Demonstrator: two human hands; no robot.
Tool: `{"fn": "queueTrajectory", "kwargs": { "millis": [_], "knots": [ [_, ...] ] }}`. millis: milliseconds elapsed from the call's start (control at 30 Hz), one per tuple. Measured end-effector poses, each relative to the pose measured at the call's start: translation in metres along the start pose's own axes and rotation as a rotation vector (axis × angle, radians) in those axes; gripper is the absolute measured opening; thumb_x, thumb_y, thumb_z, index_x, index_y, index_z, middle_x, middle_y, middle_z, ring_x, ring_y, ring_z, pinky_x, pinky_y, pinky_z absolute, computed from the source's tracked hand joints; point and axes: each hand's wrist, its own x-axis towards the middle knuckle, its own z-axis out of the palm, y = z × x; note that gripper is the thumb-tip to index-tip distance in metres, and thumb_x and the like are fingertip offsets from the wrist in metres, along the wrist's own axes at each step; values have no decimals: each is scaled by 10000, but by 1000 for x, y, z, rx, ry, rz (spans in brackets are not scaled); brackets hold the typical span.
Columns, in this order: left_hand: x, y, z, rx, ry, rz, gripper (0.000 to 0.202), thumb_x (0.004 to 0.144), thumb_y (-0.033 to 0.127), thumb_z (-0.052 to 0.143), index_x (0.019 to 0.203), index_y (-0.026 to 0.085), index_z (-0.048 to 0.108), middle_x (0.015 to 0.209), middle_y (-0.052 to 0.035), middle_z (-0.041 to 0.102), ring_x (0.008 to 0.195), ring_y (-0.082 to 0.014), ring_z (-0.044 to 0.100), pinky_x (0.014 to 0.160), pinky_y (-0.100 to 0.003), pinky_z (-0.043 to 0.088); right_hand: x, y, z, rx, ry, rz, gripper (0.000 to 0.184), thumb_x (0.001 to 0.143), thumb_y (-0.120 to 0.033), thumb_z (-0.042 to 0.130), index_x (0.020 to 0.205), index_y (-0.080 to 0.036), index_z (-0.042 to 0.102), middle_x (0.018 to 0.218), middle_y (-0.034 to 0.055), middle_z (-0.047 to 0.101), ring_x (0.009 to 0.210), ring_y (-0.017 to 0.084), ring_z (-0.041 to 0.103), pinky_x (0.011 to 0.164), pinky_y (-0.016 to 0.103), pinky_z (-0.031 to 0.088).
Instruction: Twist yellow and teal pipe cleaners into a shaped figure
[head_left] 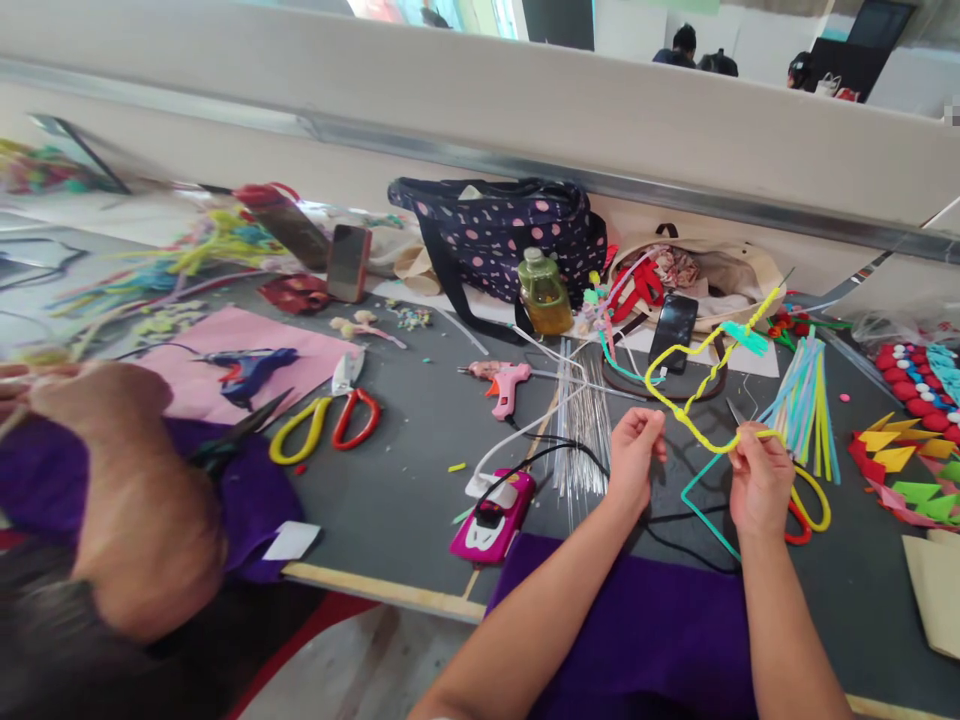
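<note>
My left hand (636,450) and my right hand (759,475) both pinch a bent yellow pipe cleaner (705,385) held above the dark grey table (405,490). The left hand grips one end, the right hand grips a bend lower down. The far part of the pipe cleaner twists upward to a small teal piece (746,338). A teal pipe cleaner (701,505) and yellow-and-red scissors (808,510) lie under my right hand. A bundle of thin wires (581,420) lies left of my left hand.
A pink glue gun (504,385), a pink car-shaped object (493,515), yellow-red scissors (330,420), a dotted bag (502,235), a bottle (545,292), a phone (673,330) and coloured sticks (806,410) crowd the table. Another person's arm (127,490) works at left with black scissors (236,438).
</note>
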Motion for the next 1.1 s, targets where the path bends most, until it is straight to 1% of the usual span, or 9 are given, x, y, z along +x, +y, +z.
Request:
{"fn": "queueTrajectory", "kwargs": {
  "millis": [67, 100, 200, 267, 367, 467, 600, 833, 1100],
  "knots": [
    [-7, 0, 3, 126, -46, 131, 309, 713, 422, 757, 753, 166, 590, 570, 62, 502, 441, -47, 421, 429, -166, 346, -1, 2, 1, -14, 30, 1, 215, 711, -328, 749, 718, -164, 610, 724, -30, 530, 516, 48, 368, 465, 202, 276],
    [-11, 0, 4, 199, -100, 173, 276, 744, 414, 734, 779, 166, 618, 596, 46, 535, 459, -54, 429, 451, -178, 357, -3, 4, 2, -24, 46, -1, 219, 706, -332, 753, 724, -163, 615, 728, -28, 537, 531, 54, 390, 478, 203, 294],
    [-21, -2, 8, 420, -281, 308, 203, 807, 361, 680, 880, 172, 691, 789, -31, 651, 585, -98, 524, 554, -218, 418, -8, 9, 5, -57, 77, -20, 218, 697, -329, 759, 718, -162, 620, 770, -11, 570, 641, 89, 483, 571, 222, 382],
    [-26, -3, 9, 544, -349, 383, 185, 824, 330, 662, 927, 185, 712, 864, -57, 678, 660, -128, 565, 616, -238, 438, -13, 11, 8, -73, 75, -43, 213, 708, -321, 751, 697, -164, 608, 783, -4, 577, 707, 110, 514, 643, 246, 423],
    [-28, -3, 9, 650, -369, 427, 172, 828, 318, 656, 935, 202, 725, 836, -57, 690, 693, -152, 583, 654, -250, 437, -19, 13, 12, -101, 58, -80, 204, 741, -316, 725, 689, -169, 593, 791, 1, 571, 735, 124, 527, 675, 268, 448],
    [-27, -2, 8, 672, -345, 428, 161, 833, 330, 650, 892, 205, 732, 769, -43, 679, 668, -151, 569, 653, -248, 425, -22, 12, 15, -122, 28, -103, 200, 755, -313, 713, 682, -172, 590, 784, 7, 572, 729, 128, 527, 659, 266, 454],
    [-24, -3, 8, 562, -329, 366, 177, 826, 353, 653, 805, 189, 719, 727, -32, 653, 652, -141, 546, 638, -241, 416, -23, 10, 16, -109, 0, -85, 178, 737, -302, 726, 686, -174, 614, 782, 10, 585, 737, 135, 537, 672, 276, 453],
    [-22, -3, 10, 225, -406, 101, 283, 756, 411, 723, 723, 141, 646, 598, 16, 539, 525, -83, 454, 526, -211, 363, -23, 3, 14, -48, -100, -66, 135, 743, -267, 723, 674, -181, 647, 776, 13, 598, 749, 146, 545, 669, 283, 440],
    [-20, 0, 8, 80, -482, -99, 324, 721, 411, 766, 742, 118, 630, 635, -4, 606, 471, -52, 464, 439, -172, 330, -15, -2, 8, 12, -262, -8, 112, 761, -239, 712, 675, -191, 660, 778, 3, 576, 741, 143, 536, 664, 280, 421]
  ]
}}
